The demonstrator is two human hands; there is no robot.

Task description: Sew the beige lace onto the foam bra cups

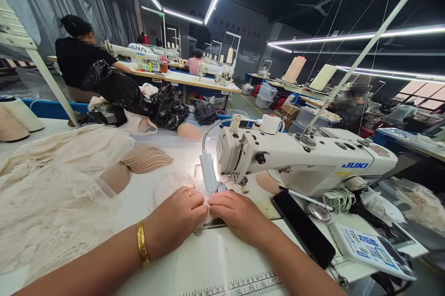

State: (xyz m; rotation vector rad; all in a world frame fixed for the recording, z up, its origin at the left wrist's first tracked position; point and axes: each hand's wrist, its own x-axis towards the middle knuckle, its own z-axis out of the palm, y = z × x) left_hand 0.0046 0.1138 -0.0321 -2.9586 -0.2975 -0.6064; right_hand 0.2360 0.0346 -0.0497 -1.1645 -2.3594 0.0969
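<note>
My left hand [179,219], with a ring and a gold bangle, is closed with its fingers curled on a pale, sheer lace fabric [167,189]. My right hand [239,215] meets it fingertip to fingertip, its bent fingers pinching the same fabric. Both hands are just in front of the needle area of a white JUKI sewing machine [306,159]. A small lamp [207,171] on a bendable metal neck lights that spot and covers the needle. Between the hands, the fabric's edge is mostly hidden by my fingers.
Cream lace [59,194] is heaped at the left, beside stacked beige bra cups [148,159]. A black phone [302,228] and a boxed item [370,249] lie at the right. A printed ruler [243,286] runs along the front. A co-worker [83,54] sits beyond black plastic bags [168,110].
</note>
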